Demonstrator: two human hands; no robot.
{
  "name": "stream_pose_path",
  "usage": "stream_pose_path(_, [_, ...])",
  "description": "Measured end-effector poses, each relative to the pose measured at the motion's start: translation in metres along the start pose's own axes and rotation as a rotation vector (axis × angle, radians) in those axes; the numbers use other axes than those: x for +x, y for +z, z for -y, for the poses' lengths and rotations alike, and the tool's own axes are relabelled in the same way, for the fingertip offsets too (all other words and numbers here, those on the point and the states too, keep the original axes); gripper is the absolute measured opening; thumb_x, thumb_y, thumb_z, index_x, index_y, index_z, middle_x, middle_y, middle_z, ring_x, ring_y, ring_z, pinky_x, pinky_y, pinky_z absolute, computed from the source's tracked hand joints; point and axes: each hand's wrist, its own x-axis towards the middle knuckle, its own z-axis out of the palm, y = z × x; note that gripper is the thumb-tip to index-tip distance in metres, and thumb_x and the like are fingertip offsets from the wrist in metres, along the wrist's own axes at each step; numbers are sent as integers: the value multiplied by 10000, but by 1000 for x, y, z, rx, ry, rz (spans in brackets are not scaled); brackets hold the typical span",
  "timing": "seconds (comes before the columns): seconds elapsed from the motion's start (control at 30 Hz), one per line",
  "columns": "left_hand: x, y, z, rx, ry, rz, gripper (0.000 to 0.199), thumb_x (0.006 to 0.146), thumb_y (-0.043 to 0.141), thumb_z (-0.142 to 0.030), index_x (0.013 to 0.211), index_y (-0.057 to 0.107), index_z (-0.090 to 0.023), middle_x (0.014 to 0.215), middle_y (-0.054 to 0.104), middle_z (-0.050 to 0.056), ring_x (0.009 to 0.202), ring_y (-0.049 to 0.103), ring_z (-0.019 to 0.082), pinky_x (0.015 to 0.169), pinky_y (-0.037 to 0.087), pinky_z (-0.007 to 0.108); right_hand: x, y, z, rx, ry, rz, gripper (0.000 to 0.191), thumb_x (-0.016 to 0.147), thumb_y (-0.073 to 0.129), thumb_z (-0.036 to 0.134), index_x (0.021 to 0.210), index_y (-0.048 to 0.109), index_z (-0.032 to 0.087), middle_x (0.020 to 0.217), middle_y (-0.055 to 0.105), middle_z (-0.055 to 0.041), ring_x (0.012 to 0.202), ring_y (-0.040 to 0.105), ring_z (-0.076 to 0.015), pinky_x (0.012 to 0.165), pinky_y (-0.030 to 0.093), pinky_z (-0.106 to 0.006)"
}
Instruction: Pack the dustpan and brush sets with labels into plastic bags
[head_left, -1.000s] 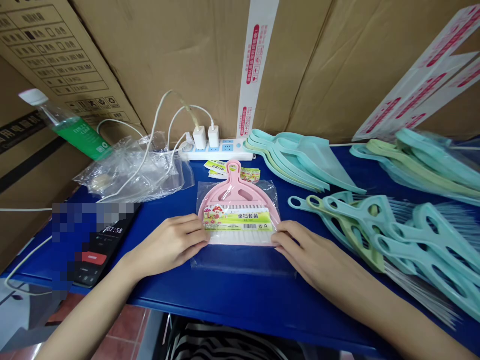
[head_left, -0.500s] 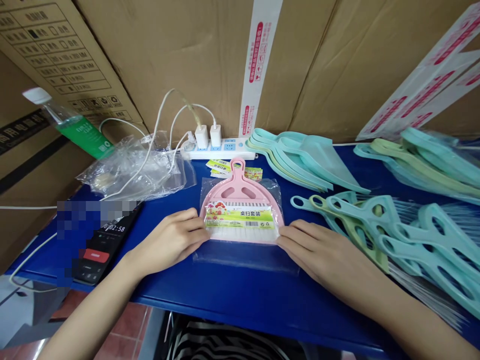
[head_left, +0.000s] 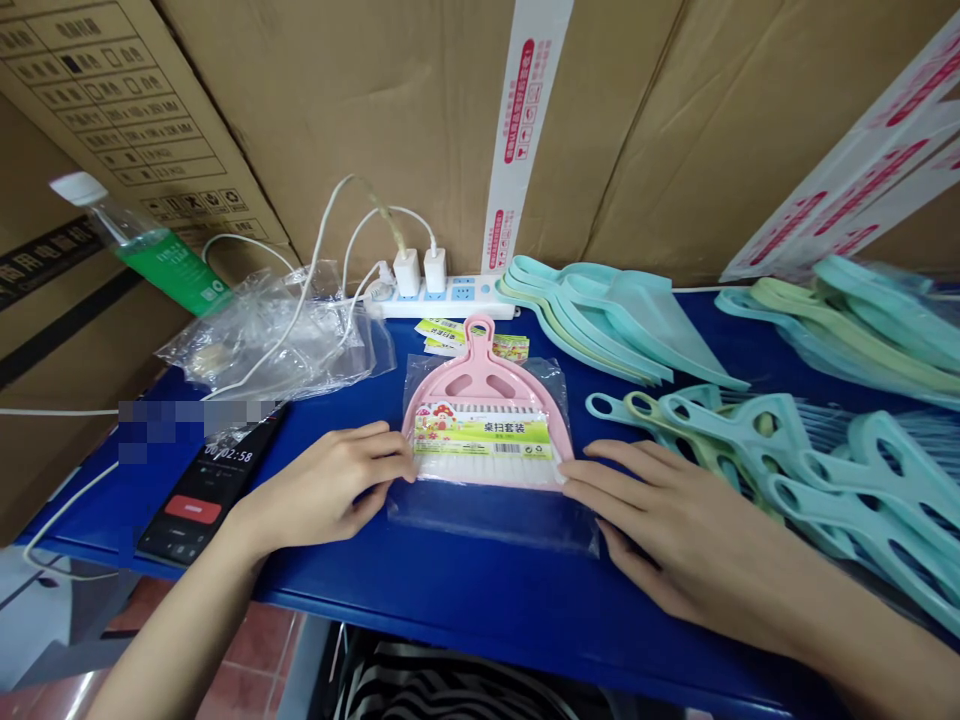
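A pink dustpan [head_left: 480, 352] lies flat on the blue table, handle pointing away from me, inside a clear plastic bag [head_left: 495, 515]. A white-bristled brush [head_left: 480, 469] rests in the pan behind a green and yellow label card [head_left: 480, 432] with a mushroom picture. My left hand [head_left: 341, 487] touches the pan's left edge with bent fingertips, its thumb apart below. At the right corner my right hand [head_left: 660, 510] lies with fingers stretched and spread, fingertips against the bag. Part of the brush is hidden behind the card.
Turquoise and green dustpans [head_left: 600, 300] and several brushes [head_left: 750, 430] lie to the right. Loose label cards [head_left: 442, 335] sit behind the pink pan. Further left are a power strip [head_left: 480, 290], cables, crumpled plastic bags [head_left: 330, 340], a bottle [head_left: 176, 270] and a phone [head_left: 202, 500].
My right fingers have spread and the thumb has come away from the pan's corner. My left thumb has also moved off the edge. The bagged dustpan has stayed in place.
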Motion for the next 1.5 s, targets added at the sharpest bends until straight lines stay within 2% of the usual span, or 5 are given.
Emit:
stream_pose_path(0.23, [-4,-1,3,-101,10,24,214,872,493,-105,970,634,-231,1043,639,21,937,615,160,789,496,268,0,4,-1,-19,-1,27,181,828,525,112,877,653,229,935,730,-17,925,578,-228,789,417,-370])
stream_pose_path(0.6, [1,-2,-1,-7,-15,13,181,875,388,-118,752,495,-196,757,587,-10,635,548,120,582,405,248,0,1,5,44,26,0,165,845,535,176,914,674,234,998,738,-6,972,589,-222,828,410,-368])
stream_pose_path(0.8, [1,5,-3,114,-25,-18,133,885,436,-181,948,553,-199,871,672,14,662,625,148,595,442,272,4,6,7,33,7,-68,290,958,410,191,871,687,203,934,751,-25,905,600,-201,812,400,-347])
stream_pose_path(0.93, [1,13,0,188,17,-50,209,969,445,-272,1115,586,-225,1013,702,27,735,679,160,643,481,286,8,8,9,40,26,-59,344,987,357,204,929,697,188,892,742,-39,842,587,-196,774,409,-347])
stream_pose_path(1.5, [8,11,-1,103,-38,-63,403,1037,268,-315,896,623,-187,867,692,16,687,667,138,594,456,246,14,21,12,69,177,-152,331,983,394,134,790,655,196,771,707,-46,698,550,-168,645,399,-301])
